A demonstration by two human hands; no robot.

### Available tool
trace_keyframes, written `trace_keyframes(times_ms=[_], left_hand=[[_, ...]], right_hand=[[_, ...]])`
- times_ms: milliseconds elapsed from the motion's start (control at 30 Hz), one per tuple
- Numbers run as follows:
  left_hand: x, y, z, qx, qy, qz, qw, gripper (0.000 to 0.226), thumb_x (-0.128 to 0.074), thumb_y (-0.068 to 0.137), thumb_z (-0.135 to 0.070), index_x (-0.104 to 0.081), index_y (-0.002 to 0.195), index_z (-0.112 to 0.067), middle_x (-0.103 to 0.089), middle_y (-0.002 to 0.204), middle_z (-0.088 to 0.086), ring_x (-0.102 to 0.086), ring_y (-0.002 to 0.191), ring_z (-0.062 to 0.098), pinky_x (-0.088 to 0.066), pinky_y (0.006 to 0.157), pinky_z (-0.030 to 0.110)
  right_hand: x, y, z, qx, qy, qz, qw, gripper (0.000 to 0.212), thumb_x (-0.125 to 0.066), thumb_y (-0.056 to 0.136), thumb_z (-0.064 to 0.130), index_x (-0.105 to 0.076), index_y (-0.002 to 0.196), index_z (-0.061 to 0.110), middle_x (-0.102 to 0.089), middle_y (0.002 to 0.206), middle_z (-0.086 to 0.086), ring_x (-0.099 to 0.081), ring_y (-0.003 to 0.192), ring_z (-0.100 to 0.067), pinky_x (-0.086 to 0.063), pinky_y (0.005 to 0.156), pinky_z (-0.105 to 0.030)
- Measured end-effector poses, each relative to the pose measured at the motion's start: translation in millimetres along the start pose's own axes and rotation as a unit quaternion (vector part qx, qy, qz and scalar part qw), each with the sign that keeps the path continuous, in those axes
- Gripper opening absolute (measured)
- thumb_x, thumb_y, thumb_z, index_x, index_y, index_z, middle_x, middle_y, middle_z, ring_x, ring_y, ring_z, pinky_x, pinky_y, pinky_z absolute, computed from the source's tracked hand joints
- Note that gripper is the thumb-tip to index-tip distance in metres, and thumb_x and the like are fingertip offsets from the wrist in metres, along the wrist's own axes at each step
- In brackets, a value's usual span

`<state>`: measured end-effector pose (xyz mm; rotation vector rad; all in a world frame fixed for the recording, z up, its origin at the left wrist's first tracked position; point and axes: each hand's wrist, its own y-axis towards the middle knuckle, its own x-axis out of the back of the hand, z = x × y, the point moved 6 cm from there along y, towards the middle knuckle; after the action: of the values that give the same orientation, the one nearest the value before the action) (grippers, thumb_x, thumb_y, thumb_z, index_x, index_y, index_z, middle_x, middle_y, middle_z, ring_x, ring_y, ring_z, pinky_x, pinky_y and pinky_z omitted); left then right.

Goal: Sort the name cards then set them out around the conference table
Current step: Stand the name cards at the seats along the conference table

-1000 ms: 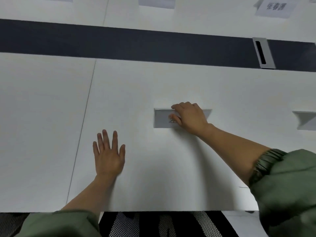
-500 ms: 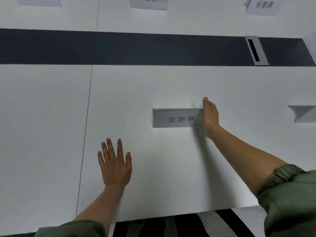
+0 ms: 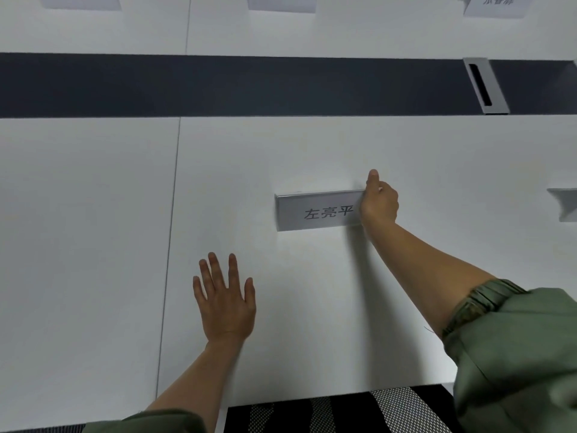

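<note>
A grey name card (image 3: 315, 210) with black printed characters stands upright on the white conference table (image 3: 93, 245), its printed face toward me. My right hand (image 3: 379, 203) grips its right end, thumb up over the top edge and fingers curled behind. My left hand (image 3: 224, 300) lies flat on the table, fingers spread, below and left of the card, holding nothing.
Another name card (image 3: 563, 204) stands at the right edge. Three more cards (image 3: 493, 4) line the far side beyond a dark centre strip (image 3: 218, 85) with a metal cable slot (image 3: 485, 85). A patterned chair back (image 3: 337, 414) sits below the near table edge.
My right hand slid from the card's front to its right end, uncovering the printed name, and now curls around that end. My left hand stayed flat on the table.
</note>
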<state>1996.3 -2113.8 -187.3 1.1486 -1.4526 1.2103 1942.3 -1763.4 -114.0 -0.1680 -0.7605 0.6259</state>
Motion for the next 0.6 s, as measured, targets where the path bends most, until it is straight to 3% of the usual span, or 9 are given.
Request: trace_keyframes(times_ms=[267, 367, 467, 533, 600], left_hand=[[1, 1, 0, -0.001, 0.001, 0.009, 1.000, 0.066, -0.019, 0.096, -0.049, -0.019, 0.153, -0.018, -0.012, 0.161, 0.016, -0.009, 0.149, 0.033, -0.006, 0.119, 0.049], [3, 3, -1, -0.007, 0.006, 0.012, 1.000, 0.065, -0.017, 0.096, -0.049, -0.018, 0.153, -0.018, -0.013, 0.160, 0.018, -0.010, 0.148, 0.034, -0.005, 0.119, 0.050], [5, 2, -2, -0.012, 0.024, 0.052, 0.998, 0.063, -0.019, 0.099, -0.045, -0.016, 0.154, -0.014, -0.009, 0.160, 0.022, -0.008, 0.148, 0.038, -0.006, 0.118, 0.053], [14, 6, -7, -0.012, 0.054, 0.117, 0.992, 0.063, -0.025, 0.100, -0.042, -0.013, 0.154, -0.011, -0.007, 0.159, 0.025, -0.007, 0.146, 0.042, -0.012, 0.116, 0.054], [37, 6, -19, -0.046, 0.096, 0.154, 0.982, 0.053, -0.033, 0.099, -0.037, -0.032, 0.144, -0.009, -0.030, 0.148, 0.026, -0.030, 0.136, 0.041, -0.032, 0.106, 0.050]], right_hand=[[1, -1, -8, -0.004, -0.002, -0.005, 1.000, 0.054, -0.029, 0.099, 0.060, -0.044, 0.068, 0.018, -0.052, 0.079, 0.000, -0.050, 0.083, -0.026, -0.036, 0.072, -0.034], [9, -4, -12, -0.011, 0.018, 0.019, 1.000, 0.056, -0.028, 0.099, 0.060, -0.052, 0.083, 0.012, -0.054, 0.085, 0.000, -0.051, 0.086, -0.024, -0.038, 0.077, -0.034], [37, -13, -24, 0.013, 0.017, 0.025, 0.999, 0.045, -0.038, 0.097, 0.056, -0.057, 0.097, 0.016, -0.061, 0.101, -0.001, -0.057, 0.093, -0.024, -0.046, 0.084, -0.035], [65, -21, -34, 0.021, 0.004, 0.028, 0.999, 0.034, -0.048, 0.094, 0.046, -0.064, 0.100, 0.016, -0.068, 0.106, -0.003, -0.066, 0.095, -0.026, -0.052, 0.088, -0.039], [95, -30, -44, 0.031, -0.023, 0.026, 0.999, 0.025, -0.051, 0.091, 0.036, -0.067, 0.092, 0.016, -0.071, 0.103, -0.005, -0.069, 0.094, -0.029, -0.055, 0.087, -0.041]])
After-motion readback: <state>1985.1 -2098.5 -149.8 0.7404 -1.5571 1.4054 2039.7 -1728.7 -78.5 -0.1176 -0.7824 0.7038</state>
